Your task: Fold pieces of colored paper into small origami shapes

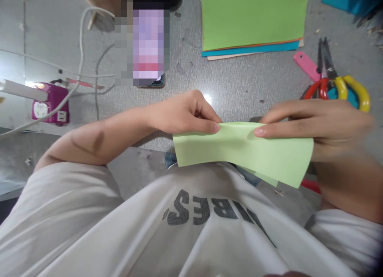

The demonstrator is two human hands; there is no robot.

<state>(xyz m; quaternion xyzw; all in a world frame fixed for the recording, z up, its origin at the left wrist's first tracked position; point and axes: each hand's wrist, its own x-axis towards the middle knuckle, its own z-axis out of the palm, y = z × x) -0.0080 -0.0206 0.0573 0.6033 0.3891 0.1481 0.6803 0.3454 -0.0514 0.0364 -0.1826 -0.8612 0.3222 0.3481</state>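
A light green paper (pixel 242 145), folded over along its upper edge, is held between my two hands just above my lap. My left hand (pixel 191 113) pinches the top edge left of the middle, thumb on the near side. My right hand (pixel 302 119) grips the same edge farther right, its thumb lying on the paper and its other fingers partly behind it. The paper's lower right part flares outward, and a second layer shows beneath it.
Coloured sheets (pixel 254 20) lie stacked at the top. Scissors with red and yellow handles (pixel 338 85) and a pink tool (pixel 306 65) lie at the right. A blurred phone (pixel 149 42), white cable (pixel 80 57) and purple power adapter (pixel 56 101) are at the left.
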